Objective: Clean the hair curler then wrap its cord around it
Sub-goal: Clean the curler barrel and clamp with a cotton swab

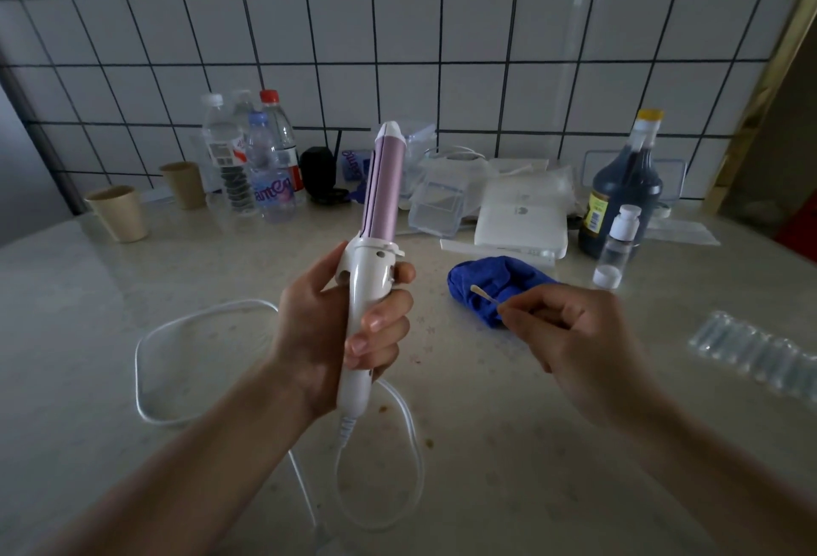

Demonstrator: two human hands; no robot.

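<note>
Over the worktop (110, 378) middle, hair curler (376, 219) upright, rigid and probably light, best gripped at its white handle where left hand (329, 330) clamps; limp cord (194, 317) looping loose below; right hand (570, 334) pinching flimsy cotton swab (486, 295).

— Left hand (327, 325)?
— Fist-wrapped, thumb up, forearm slanting in from low left
— Right hand (570, 334)?
— Level with it, apart to its right, thumb and forefinger pinched, other fingers curled
</note>
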